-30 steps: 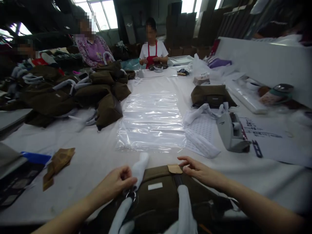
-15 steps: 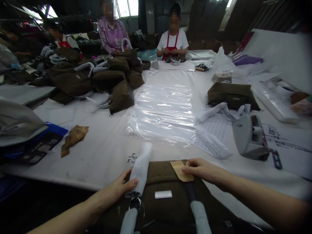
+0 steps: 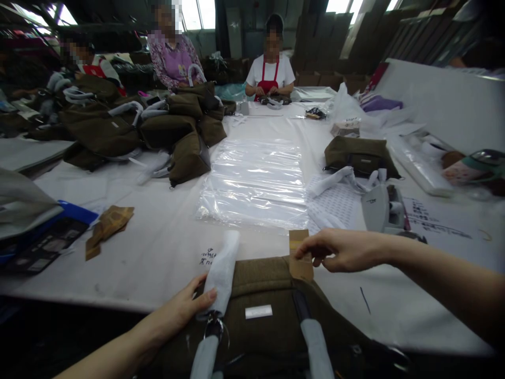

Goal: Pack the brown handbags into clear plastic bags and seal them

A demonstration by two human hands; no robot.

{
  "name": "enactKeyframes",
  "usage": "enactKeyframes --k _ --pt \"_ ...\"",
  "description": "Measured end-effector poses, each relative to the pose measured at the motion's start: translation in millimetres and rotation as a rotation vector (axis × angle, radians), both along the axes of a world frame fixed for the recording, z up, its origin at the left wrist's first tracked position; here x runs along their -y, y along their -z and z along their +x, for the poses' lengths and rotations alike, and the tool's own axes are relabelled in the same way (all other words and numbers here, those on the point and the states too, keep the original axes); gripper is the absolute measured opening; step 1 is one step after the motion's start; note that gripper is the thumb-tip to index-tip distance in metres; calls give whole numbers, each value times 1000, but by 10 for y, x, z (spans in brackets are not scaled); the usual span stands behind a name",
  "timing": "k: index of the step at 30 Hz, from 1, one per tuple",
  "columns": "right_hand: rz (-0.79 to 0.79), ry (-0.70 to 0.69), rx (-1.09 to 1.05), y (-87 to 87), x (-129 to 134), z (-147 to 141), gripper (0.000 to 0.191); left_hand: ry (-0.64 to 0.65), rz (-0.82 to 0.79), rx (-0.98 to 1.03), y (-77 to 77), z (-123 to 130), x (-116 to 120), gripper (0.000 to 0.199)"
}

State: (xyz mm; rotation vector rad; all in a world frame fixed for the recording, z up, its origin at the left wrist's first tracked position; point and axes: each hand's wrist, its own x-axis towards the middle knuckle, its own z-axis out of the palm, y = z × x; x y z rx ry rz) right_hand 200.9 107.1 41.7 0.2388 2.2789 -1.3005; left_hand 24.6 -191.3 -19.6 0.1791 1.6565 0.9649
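A dark olive handbag (image 3: 272,287) with a small pale label plate lies at the table's near edge, right in front of me. My left hand (image 3: 193,302) grips the bag's upper left corner, its thumb over a white foam-wrapped strap (image 3: 224,268) that hangs by a metal ring. Between the fingers of my right hand (image 3: 339,250) is a brown card tag (image 3: 302,268), held upright at the bag's upper right edge. Below the tag, another strap (image 3: 315,342) in grey-white wrapping runs down the bag's front.
Clear plastic bags (image 3: 256,181) lie flat mid-table. Piled olive handbags (image 3: 173,123) stand at the left, and one more bag (image 3: 359,158) at the right beside a grey tape dispenser (image 3: 381,208). Crumpled brown paper (image 3: 108,226) lies left. A co-worker (image 3: 270,71) works across the table.
My right hand has lifted and shifted the brown card tag, which now stands more upright at the bag's top edge. My left hand keeps its hold. The view has swung slightly right.
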Motion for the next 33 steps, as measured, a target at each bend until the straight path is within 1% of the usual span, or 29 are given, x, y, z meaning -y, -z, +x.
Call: enactKeyframes --k 1,3,5,6,8,10,12,13,14,15,17,19,20,22,24,25,26,27,28,30,31,32,33 --pt "70 -62 -19 -42 -31 -34 35 6 0 -11 1 -5 -3 84" --pt "214 -139 -91 -80 -66 -147 19 16 -1 -39 11 -18 -5 83" --pt "303 -206 -151 -44 -60 -309 16 25 -5 -52 28 -30 -4 83" --pt "318 -252 -157 6 -42 -396 16 27 -4 -52 38 -35 -2 84" --pt "309 -353 -97 158 19 -555 18 24 -3 -44 55 -41 2 86" --pt "294 -410 -16 340 95 -660 27 13 -6 -29 66 -41 5 87" --pt "286 -395 10 487 154 -693 37 6 -8 -12 71 -37 4 87" --pt "285 -371 5 528 169 -686 39 4 -5 -9 70 -35 0 88" --pt "285 -342 2 543 171 -668 37 3 -1 -8 67 -34 -5 89" --pt "284 -308 4 533 161 -644 32 2 2 -10 62 -34 -13 89" --pt "280 -234 0 451 111 -590 21 -2 -4 -8 43 -35 -32 88" --pt "268 -155 -41 341 42 -532 19 -8 -22 3 21 -37 -49 84" --pt "252 -111 -65 297 8 -499 22 -11 -28 10 11 -38 -55 83" --pt "170 -5 -97 255 -55 -419 27 -15 -27 17 4 -38 -58 83" --pt "13 87 -85 277 -106 -324 25 -16 -13 20 15 -38 -50 83" --pt "-78 104 -75 301 -128 -277 33 -17 -4 22 25 -39 -44 82" --pt "-147 99 -75 325 -149 -235 47 -16 6 21 37 -41 -36 82" --pt "-179 75 -86 344 -168 -198 56 -15 14 17 49 -44 -29 81" --pt "-176 32 -103 354 -185 -170 56 -13 19 14 60 -49 -21 81" --pt "-102 -55 -169 347 -217 -139 37 -3 19 11 78 -64 -7 81" --pt "-71 -69 -209 336 -231 -133 30 5 17 15 84 -74 -1 82" --pt "-69 -55 -243 326 -244 -133 33 14 15 20 89 -84 3 83" --pt "-98 -19 -267 325 -254 -138 44 23 14 25 92 -93 5 84"
